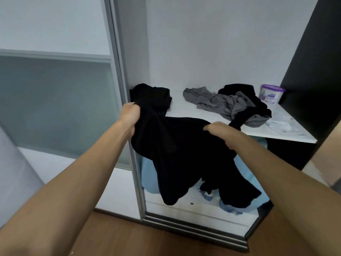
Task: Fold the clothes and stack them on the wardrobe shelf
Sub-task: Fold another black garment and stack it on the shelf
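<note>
Black garment point(180, 154): type not determinable. Fabric is uniformly dark, no seams, collar or sleeves readable; lower edge hangs in irregular folds. Fingertips of both hands are buried in the cloth, so exact placement not visible. Cannot tell whether the garment is one piece w/ the black pile point(151, 97) at the back-left corner of the wardrobe shelf point(184, 109), or only overlaps it in view.

Position: garment is held up in front of the shelf's front edge, left half. Upper edge is bunched between the two hands; the rest hangs below shelf level and covers part of a blue bundle point(149, 174) in the compartment underneath. Contents down there are blurred, not identifiable.

Left hand point(130, 115): fist closed on the garment's upper-left edge, close to the frame of the sliding door point(55, 100).

Right hand point(219, 132): knuckles up, fingers curled over the upper-right edge and gripping it, at the shelf's front edge.

Other items on shelf:
- Grey garment point(217, 102), crumpled, centre-right.
- Second black item point(239, 91), tangled w/ the grey one toward the back; which lies on top is unclear.
- Purple-and-white tub point(271, 94) at the back-right corner, label illegible.
- White cloth point(284, 124) near the front-right corner, lying flat, w/ dark specks.

Wood floor point(129, 237) along the bottom.
</note>
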`<state>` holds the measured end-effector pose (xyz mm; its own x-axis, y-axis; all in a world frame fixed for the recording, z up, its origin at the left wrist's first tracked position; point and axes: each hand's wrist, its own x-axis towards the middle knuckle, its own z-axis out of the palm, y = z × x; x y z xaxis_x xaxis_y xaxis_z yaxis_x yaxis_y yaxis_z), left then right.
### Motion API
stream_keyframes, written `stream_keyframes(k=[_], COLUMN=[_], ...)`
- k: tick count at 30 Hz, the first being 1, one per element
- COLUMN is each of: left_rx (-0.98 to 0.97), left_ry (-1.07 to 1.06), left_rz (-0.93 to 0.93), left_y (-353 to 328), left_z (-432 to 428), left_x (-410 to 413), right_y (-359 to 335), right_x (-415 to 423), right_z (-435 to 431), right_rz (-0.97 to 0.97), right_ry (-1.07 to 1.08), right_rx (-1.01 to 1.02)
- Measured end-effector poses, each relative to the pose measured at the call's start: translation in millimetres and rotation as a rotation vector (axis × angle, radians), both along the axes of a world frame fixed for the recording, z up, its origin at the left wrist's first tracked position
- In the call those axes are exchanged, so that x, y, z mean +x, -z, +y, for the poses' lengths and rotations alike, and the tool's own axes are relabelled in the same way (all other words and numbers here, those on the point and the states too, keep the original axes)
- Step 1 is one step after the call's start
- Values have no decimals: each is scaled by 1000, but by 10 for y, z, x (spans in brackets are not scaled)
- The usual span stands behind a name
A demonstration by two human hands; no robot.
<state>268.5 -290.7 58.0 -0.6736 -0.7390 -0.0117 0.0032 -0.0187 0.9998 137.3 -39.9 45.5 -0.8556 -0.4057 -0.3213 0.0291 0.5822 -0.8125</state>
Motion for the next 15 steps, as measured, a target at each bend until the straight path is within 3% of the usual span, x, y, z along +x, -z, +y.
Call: stream_keyframes(k=[5,11,15], left_rx=[-101,-331,-417], left_ry=[-20,81,469], left_rz=[-71,-255,-352], left_y=[135,416,508], left_z=[-180,-201,1], left_x=[102,229,410], right_y=[-26,-14,-26], right_x=[211,298,367], right_z=[-264,-536,-652], right_rz=[39,-184,-366], right_ry=[-82,42,118], right_rx=[-58,-449,-706])
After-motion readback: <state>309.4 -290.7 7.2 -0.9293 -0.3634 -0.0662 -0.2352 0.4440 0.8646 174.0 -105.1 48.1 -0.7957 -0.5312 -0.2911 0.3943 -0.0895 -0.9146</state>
